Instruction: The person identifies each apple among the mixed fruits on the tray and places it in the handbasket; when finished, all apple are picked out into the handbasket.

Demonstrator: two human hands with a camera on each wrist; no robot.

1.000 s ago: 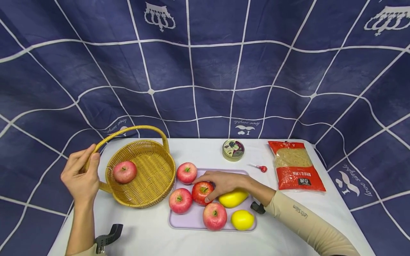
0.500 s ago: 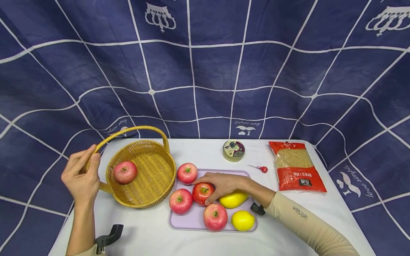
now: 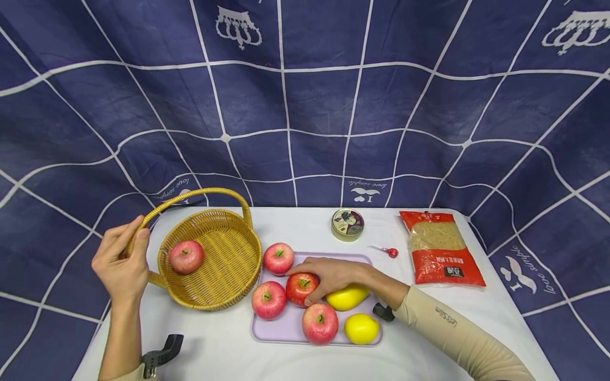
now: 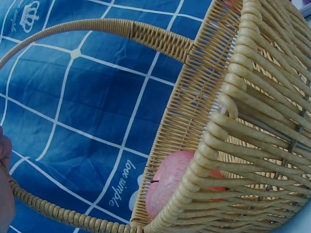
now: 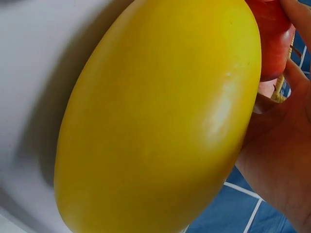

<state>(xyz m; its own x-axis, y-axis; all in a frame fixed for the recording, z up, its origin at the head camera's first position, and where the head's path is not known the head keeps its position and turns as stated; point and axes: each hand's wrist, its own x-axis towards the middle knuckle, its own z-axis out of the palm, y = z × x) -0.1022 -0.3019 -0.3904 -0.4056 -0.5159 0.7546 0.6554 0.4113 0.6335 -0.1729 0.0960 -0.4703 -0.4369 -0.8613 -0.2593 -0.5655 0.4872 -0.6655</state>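
left grip (image 3: 120,261): I see it pinching the basket (image 3: 224,288) handle, one apple (image 3: 186,256) inside | right grip (image 3: 333,273): curled round the red apple (image 3: 300,287) on the tray (image 3: 286,329), mango (image 3: 347,297) touching my palm

You can read "love simple" in white script on the blue backdrop cloth (image 3: 305,106): behind the basket, above the tin, and as "I love simple" at the right edge; it also shows in the left wrist view. Your right sleeve (image 3: 457,333) carries small lettering, too blurred to read. The red packet (image 3: 440,246) has an unreadable logo.
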